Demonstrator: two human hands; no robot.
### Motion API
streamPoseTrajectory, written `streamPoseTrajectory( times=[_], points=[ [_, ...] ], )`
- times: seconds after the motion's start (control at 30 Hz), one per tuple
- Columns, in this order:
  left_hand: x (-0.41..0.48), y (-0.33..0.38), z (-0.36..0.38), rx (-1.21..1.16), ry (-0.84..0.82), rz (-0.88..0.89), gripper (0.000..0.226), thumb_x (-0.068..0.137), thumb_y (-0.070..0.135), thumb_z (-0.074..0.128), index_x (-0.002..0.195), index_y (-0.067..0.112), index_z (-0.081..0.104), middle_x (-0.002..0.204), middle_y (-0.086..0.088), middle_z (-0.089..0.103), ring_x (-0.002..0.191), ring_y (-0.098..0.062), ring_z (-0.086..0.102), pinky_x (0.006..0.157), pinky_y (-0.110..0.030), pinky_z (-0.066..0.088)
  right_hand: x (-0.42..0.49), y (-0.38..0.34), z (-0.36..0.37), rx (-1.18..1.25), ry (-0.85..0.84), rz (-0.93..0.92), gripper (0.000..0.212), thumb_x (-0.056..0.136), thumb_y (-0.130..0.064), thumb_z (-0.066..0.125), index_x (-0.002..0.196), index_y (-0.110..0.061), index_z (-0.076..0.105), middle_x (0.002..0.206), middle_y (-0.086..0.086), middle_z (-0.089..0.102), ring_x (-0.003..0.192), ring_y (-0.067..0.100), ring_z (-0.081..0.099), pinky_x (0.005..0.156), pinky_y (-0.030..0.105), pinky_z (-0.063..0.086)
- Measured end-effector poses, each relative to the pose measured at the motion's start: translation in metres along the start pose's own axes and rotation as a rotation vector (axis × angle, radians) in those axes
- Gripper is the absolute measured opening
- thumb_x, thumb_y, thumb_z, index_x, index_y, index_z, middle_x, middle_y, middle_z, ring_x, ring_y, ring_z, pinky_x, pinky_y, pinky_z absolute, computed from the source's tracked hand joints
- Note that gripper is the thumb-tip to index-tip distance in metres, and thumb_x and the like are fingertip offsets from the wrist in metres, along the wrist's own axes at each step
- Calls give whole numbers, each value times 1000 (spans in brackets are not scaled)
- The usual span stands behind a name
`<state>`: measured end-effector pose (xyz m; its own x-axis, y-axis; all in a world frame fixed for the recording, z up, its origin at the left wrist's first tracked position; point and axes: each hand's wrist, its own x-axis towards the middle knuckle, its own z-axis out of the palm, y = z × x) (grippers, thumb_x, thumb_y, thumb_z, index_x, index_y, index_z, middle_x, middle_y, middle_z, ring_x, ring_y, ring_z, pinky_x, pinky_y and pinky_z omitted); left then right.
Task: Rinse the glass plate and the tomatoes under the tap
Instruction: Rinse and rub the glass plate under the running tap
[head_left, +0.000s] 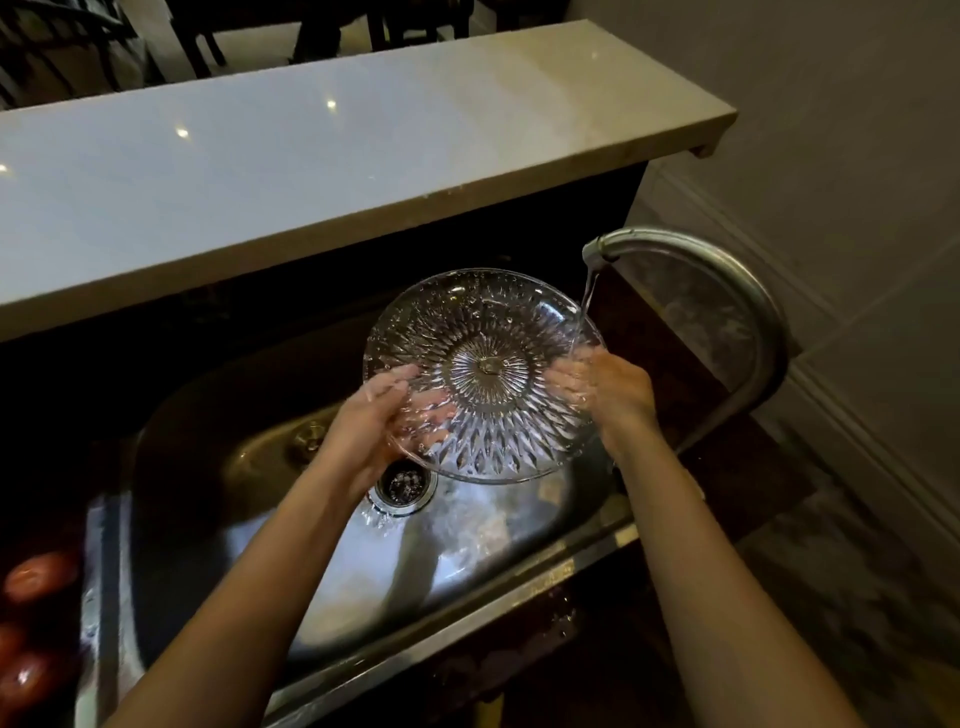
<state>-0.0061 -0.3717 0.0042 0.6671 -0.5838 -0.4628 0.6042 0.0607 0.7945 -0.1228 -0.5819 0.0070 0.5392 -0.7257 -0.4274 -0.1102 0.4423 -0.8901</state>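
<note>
Head view: I've got the glass plate (488, 332) up over the sink (337, 582), tilted with its face toward the camera and held between both hands. Left hand (363, 421) takes the near-left rim. Its fingers are spread behind the glass and visible through it, with the thumb hooked over the front edge. Right hand (618, 389) takes the right rim, fingers also behind the glass; I can't make out its thumb. Neither hand is free, both grip the plate. Water stream (586, 296) from the tap (727, 270) lands on the upper-right rim, right at the right hand's fingers.

Handling call:
- Cut glass, rigid, probably on the heavy side.
- It would chip or shatter if it hit the steel basin.
- It's wet, so slick. The faceted pattern should give some bite on the back, the smooth rim less.
- Best hold looks like the current one: opposite edges, fingers under, thumb over.
- One-handed would be risky, I think.

Plate hangs above the drain (405, 486), clear of the basin floor. Tomatoes (36, 577) sit on the dark counter left of the sink, well apart from both hands and not yet under the tap. They're blurred, so I can't give more detail.
</note>
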Motion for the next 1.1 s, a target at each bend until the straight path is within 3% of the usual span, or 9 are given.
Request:
streamPoseTrajectory(
  times=[0.17, 0.27, 0.4, 0.47, 0.57, 0.67, 0.87, 1.0, 1.1],
  points=[
    [-15, 13, 11, 76, 103, 142, 24, 99, 12, 37, 119, 10, 51, 84, -18, 71, 68, -25, 73, 53, -35, 59, 3, 7, 6, -108, -33, 131, 32, 101, -16, 34, 109, 9, 51, 96, 29, 64, 49, 22, 68, 42, 25, 54],
    [-32, 24, 17, 215, 168, 219, 22, 100, 15, 37, 117, 8, 50, 86, -20, 67, 63, -22, 72, 50, -32, 59, 1, 19, 14, -249, 1, 229, 30, 99, -28, 39, 94, -4, 57, 83, 16, 67, 52, 20, 70, 44, 27, 56],
    [-51, 33, 26, 465, 243, 229, 18, 98, 20, 43, 111, 10, 50, 85, -16, 70, 61, -19, 71, 48, -25, 56, -4, 48, 26, -169, -59, 365, 25, 99, -22, 41, 88, -5, 55, 81, 9, 63, 50, 18, 67, 39, 19, 49],
    [-55, 36, 29, 682, 292, 258, 17, 95, 19, 44, 106, 13, 55, 85, -13, 70, 69, -23, 71, 56, -30, 56, -9, 65, 33, -131, -103, 423, 24, 99, -19, 41, 86, -7, 57, 77, 5, 64, 57, 17, 65, 43, 22, 50],
    [-60, 42, 32, 938, 338, 293, 16, 89, 24, 46, 80, 20, 58, 80, -14, 70, 71, -33, 69, 62, -44, 58, -16, 88, 45, -162, -141, 517, 30, 98, -17, 42, 73, -10, 58, 62, 2, 66, 56, 15, 62, 50, 24, 45],
    [-66, 49, 33, 1047, 369, 265, 30, 87, 26, 45, 84, 3, 63, 76, -21, 70, 65, -37, 68, 68, -54, 57, -22, 105, 56, -230, -188, 608, 30, 98, -18, 43, 73, -6, 56, 72, 9, 63, 65, 22, 59, 54, 31, 43],
    [-77, 58, 22, 1243, 474, 225, 39, 88, 30, 44, 78, -1, 65, 75, -20, 72, 68, -36, 69, 71, -45, 58, -36, 131, 84, -231, -346, 827, 20, 96, -20, 48, 85, -5, 55, 78, 13, 60, 71, 29, 55, 64, 39, 45],
    [-88, 56, 3, 1333, 574, 246, 39, 88, 31, 44, 61, 8, 58, 69, -18, 70, 58, -33, 65, 56, -35, 52, -47, 146, 105, -232, -437, 913, 23, 96, -23, 47, 99, -4, 59, 92, 13, 67, 89, 30, 62, 80, 43, 49],
    [-94, 46, -29, 1236, 639, 176, 33, 88, 28, 44, 60, 14, 54, 61, -9, 67, 48, -16, 61, 56, -29, 54, -55, 155, 119, -243, -422, 864, 21, 98, -15, 44, 85, -4, 57, 66, 9, 67, 68, 23, 60, 65, 37, 51]
  ],
)
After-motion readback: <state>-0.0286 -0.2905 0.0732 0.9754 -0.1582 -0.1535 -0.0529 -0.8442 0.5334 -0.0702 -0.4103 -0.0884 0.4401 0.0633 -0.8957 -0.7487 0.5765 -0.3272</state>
